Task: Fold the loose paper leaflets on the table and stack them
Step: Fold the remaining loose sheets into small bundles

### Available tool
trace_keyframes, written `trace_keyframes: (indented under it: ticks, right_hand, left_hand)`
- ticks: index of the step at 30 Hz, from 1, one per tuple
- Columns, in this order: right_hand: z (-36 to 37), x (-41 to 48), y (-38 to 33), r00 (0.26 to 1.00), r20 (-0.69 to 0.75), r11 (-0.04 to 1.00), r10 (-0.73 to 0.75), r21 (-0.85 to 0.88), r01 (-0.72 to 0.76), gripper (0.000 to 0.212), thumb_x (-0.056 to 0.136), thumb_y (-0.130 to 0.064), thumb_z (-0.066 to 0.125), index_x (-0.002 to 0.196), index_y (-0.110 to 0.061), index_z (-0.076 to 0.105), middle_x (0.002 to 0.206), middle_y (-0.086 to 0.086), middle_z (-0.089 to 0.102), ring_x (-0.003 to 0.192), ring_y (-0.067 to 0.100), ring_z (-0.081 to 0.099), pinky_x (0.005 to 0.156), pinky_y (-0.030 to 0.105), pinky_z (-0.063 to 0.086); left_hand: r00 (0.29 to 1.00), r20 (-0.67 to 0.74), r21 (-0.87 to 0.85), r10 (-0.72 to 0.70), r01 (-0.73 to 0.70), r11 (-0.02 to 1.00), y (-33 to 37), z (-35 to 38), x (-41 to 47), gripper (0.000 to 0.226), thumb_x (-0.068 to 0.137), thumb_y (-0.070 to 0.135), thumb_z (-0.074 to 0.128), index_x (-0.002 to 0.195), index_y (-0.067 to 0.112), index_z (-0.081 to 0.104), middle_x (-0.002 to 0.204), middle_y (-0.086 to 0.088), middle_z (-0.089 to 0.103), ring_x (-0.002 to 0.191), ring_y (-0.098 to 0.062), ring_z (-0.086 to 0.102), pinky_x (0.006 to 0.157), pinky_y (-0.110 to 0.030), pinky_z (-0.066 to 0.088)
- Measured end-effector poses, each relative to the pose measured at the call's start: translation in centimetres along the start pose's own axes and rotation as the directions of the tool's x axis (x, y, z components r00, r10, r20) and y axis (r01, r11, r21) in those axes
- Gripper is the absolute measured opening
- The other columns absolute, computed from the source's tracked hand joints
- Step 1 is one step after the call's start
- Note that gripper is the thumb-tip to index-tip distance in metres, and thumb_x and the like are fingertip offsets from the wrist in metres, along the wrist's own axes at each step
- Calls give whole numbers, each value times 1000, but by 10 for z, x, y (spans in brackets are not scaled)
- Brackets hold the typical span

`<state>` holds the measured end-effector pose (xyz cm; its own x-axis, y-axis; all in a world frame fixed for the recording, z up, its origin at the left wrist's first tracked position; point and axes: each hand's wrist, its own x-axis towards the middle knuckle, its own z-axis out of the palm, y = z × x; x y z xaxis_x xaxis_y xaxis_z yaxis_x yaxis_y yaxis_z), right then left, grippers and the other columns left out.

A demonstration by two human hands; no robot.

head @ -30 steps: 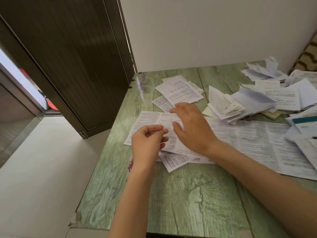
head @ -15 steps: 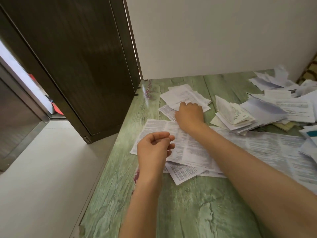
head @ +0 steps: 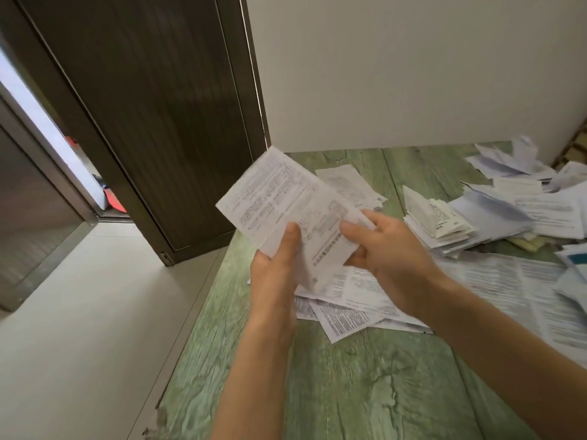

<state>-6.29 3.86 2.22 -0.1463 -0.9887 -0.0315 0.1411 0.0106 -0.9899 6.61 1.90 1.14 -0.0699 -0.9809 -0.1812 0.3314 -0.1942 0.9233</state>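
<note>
Leaflet (head: 287, 198) held above table (head: 365, 392) — both hands pinch it — left (head: 278, 271), right (head: 394, 258).

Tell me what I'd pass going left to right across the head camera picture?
Red thing in the doorway, dark door, left hand, right hand (both holding one leaflet), stack of folded leaflets, loose leaflets.

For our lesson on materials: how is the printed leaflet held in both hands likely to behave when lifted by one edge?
Probably floppy: the leaflet looks thin and creased, and the left hand and right hand both support it. Likely very light: a thumb grip holds it above the table. It may bend at creases.
</note>
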Motion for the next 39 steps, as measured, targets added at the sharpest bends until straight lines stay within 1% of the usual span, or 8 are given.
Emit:
trace_keyframes:
  ticks: [4,10,14,17,21,30,34,39]
  right_hand:
    - [-15,-3,14,990,67,993,121,-11,-121,15,91,-5,54,102,-5,65,99,12,72,91,25,69,77,35,58]
    - [-36,-2,9,972,176,987,155,-78,-143,33,82,-22,61,114,-14,62,108,6,71,99,27,68,86,42,55]
    - [-39,-1,11,979,137,988,153,-13,-152,25,91,-7,54,113,-16,62,110,2,71,98,22,69,80,36,57]
    - [-38,-3,10,980,147,990,137,18,-141,26,92,0,50,98,-15,70,101,2,73,89,18,69,74,30,57]
    - [-37,-5,10,993,104,996,60,-73,-53,35,87,13,50,71,-9,73,76,-3,72,66,9,66,50,18,49]
    - [-46,-1,6,991,130,997,40,-74,-31,45,84,12,32,98,-8,69,99,9,73,86,20,66,76,29,54]
    - [-46,-4,6,971,221,981,91,-185,-49,29,84,-31,59,105,-12,66,88,0,72,76,14,64,69,25,51]
    - [-41,-5,12,978,204,980,37,-199,5,45,71,-15,72,114,-21,61,78,1,61,72,13,62,63,21,51]
  left_hand:
    - [994,-80,123,73,-63,990,-4,-5,0,11,95,22,53,97,23,64,94,7,72,85,-11,69,66,-25,53]
    - [979,200,325,-41,-27,945,-5,-12,-4,17,94,17,54,104,16,67,95,1,74,84,-16,71,67,-26,58]
    - [967,234,240,-101,43,970,-7,-7,-5,20,96,14,50,110,15,64,101,-6,73,91,-27,70,78,-40,58]
    - [984,161,216,-75,39,976,-4,-7,-3,21,97,8,45,95,19,62,87,-1,74,78,-23,71,59,-31,58]
    - [974,146,139,-175,155,978,-3,-10,-1,39,98,45,36,103,17,63,95,-8,74,84,-25,71,68,-35,56]
    - [992,100,338,-76,38,940,-5,-15,-3,16,91,21,60,83,12,70,84,-8,74,80,-28,69,76,-40,55]
    - [972,216,412,-87,-10,911,-6,-12,-9,25,90,23,61,94,0,69,96,-19,71,90,-36,65,88,-47,50]
    - [967,233,386,-100,2,923,-9,-9,-10,25,88,27,62,108,11,65,94,-7,73,81,-19,68,67,-31,54]
